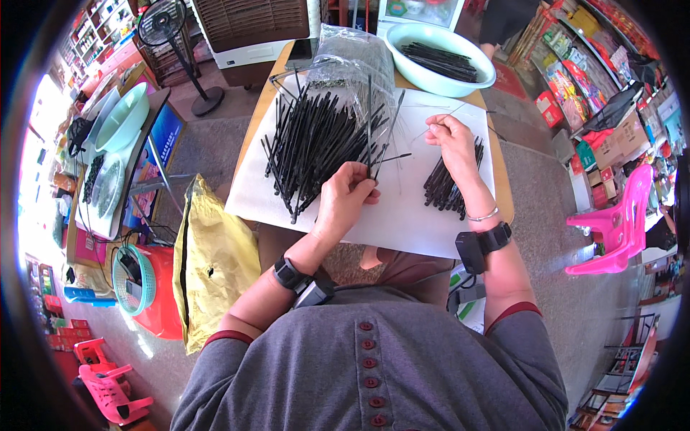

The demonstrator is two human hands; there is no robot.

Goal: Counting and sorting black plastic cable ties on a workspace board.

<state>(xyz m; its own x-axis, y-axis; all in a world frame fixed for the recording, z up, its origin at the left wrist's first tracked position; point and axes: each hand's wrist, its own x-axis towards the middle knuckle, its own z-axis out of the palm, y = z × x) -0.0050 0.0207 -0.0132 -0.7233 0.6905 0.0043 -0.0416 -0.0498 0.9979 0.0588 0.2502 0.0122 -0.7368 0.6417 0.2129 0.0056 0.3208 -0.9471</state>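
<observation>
Left hand [346,188] grip pinching upright black sticks [371,136], right hand [451,138] grip holding thin wire [431,129] beside them

pink plastic chair [617,223]; black standing fan [172,43]; yellow sack [212,262]

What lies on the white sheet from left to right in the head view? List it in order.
Large loose pile of thin black sticks → left hand pinching a few upright black sticks → right hand → small bundle of black sticks.
</observation>
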